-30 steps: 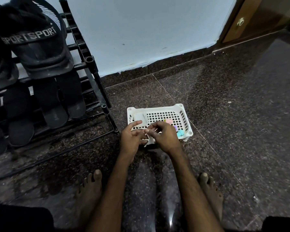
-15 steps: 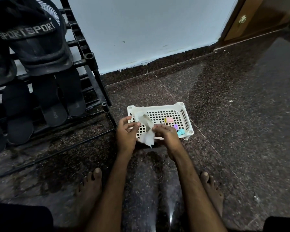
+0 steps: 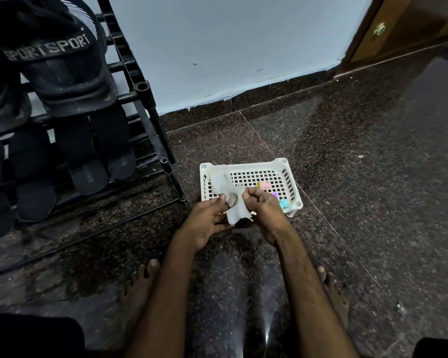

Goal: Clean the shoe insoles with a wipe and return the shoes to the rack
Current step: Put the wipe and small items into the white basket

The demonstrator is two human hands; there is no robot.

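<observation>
Head view: wipe being spread out over the basket, shoes not yet touched.
Wipe (image 3: 237, 208) hangs crumpled btwn both hands, just over the near rim of the white basket (image 3: 243, 166), at its 6 o'clock. L hand (image 3: 207, 218) pinches the wipe's left edge w/ thumb + fingers; R hand (image 3: 265, 210), fingers curled, pinches its top right. Black slides (image 3: 60, 71) sit on the rack (image 3: 145, 104) at 10 o'clock, well apart. Best bet: ease the edges apart slowly so it opens flat w/o tearing, then fold into a pad before reaching for a slide.
</observation>
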